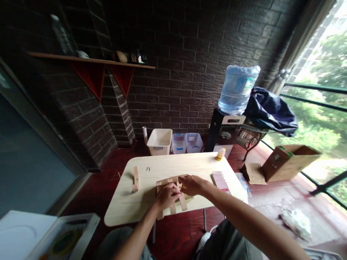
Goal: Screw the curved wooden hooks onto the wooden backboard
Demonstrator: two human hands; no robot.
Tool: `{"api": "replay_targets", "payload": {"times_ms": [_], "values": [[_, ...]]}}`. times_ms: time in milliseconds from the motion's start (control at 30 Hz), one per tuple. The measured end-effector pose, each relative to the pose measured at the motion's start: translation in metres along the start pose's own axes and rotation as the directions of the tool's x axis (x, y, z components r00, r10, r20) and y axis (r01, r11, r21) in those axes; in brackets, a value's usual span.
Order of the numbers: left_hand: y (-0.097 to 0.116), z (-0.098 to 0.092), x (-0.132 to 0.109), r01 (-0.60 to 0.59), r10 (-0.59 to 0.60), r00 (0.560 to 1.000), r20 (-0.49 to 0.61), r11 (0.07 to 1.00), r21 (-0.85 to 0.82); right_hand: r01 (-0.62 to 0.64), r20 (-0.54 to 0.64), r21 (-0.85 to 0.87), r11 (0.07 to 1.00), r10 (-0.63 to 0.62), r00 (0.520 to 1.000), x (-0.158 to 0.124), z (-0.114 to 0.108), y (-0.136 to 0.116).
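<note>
A small frame of light wooden slats (171, 194) lies near the front edge of a pale wooden table (128, 209). My left hand (166, 196) rests on the frame with its fingers curled over the slats. Just to the right, my right hand (192, 184) is closed over the frame's right part, and something yellowish peeks out between the two hands. I cannot make out what it is. A separate wooden piece (135, 178) stands on edge to the left, apart from both hands.
Two small dark bits (148, 168), a yellow bottle (220, 154) and a flat booklet (220, 181) lie on the table. Plastic bins (159, 141), a water dispenser (236, 90) and a cardboard box (290, 159) stand behind and to the right. A white container (40, 235) sits at lower left.
</note>
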State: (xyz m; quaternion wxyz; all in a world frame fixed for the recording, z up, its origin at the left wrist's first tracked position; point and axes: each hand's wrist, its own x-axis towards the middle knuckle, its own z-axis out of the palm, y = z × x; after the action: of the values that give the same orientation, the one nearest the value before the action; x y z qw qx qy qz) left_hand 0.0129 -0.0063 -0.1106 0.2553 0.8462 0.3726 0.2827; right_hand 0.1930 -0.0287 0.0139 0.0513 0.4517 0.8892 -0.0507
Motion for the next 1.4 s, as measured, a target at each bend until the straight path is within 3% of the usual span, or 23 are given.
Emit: {"api": "replay_targets", "payload": {"times_ms": [200,367,567,733,1100,1267,1400], "values": [[-0.001,0.002,0.002,0.006,-0.006,1.000,0.009,1.000,-0.023,-0.024,-0.060,-0.090,0.996,0.019,0.998,-0.005,0.005,0.001],[-0.004,0.003,0.001,0.022,-0.022,1.000,0.006,1.000,-0.010,-0.033,-0.021,-0.104,0.994,0.031,0.999,0.001,0.014,0.005],[-0.010,0.004,-0.001,0.013,-0.013,1.000,0.010,1.000,0.004,-0.128,0.028,-0.074,0.989,0.130,0.991,0.003,0.011,0.009],[-0.012,0.005,0.000,0.012,-0.012,1.000,0.000,1.000,-0.017,-0.077,0.014,-0.031,0.997,0.078,0.997,-0.002,0.003,0.007],[-0.006,0.001,0.000,0.038,-0.038,0.999,-0.003,0.999,-0.021,-0.034,0.000,-0.134,0.990,0.034,0.999,0.001,0.005,-0.006],[-0.005,0.000,0.000,0.028,-0.029,1.000,-0.002,1.000,-0.012,-0.111,0.003,-0.038,0.993,0.111,0.994,-0.006,-0.004,-0.006],[-0.006,0.002,0.000,0.024,-0.024,1.000,-0.006,0.999,-0.028,-0.062,-0.010,-0.002,0.998,0.062,0.998,-0.010,-0.006,-0.004]]}}
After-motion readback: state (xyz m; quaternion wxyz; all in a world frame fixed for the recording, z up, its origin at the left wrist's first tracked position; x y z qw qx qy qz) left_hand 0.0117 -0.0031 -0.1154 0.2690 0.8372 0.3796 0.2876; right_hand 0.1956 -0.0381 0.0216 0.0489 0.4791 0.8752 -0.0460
